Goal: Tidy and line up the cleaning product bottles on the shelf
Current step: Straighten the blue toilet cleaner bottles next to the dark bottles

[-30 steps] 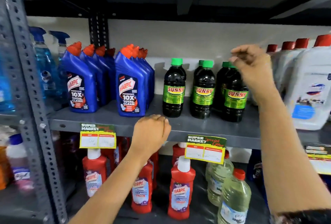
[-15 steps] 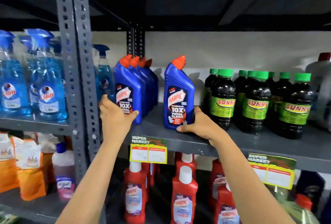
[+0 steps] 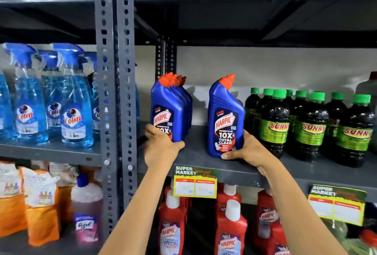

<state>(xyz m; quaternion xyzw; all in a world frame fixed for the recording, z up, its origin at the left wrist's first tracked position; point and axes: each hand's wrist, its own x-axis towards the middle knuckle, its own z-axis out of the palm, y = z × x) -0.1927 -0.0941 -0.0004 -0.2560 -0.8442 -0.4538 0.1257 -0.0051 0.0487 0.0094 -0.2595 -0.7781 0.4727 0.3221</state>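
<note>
Two rows of blue Harpic bottles with orange caps stand on the grey middle shelf. My left hand grips the base of the front bottle of the left row, covering its lower label. My right hand wraps the lower right side of the front bottle of the right row; bottles behind it are hidden. To the right, several dark Sunny bottles with green caps stand in a loose cluster, close to the right Harpic bottle.
A perforated grey upright post stands left of my left hand. Blue Colin spray bottles fill the neighbouring shelf. Red Harpic bottles stand on the shelf below, behind yellow price tags. Orange pouches sit lower left.
The view has shifted left and up. Both hands moved from the shelf edge and the Sunny bottles to the two blue Harpic front bottles, and have stayed gripped on them for the last half second.
</note>
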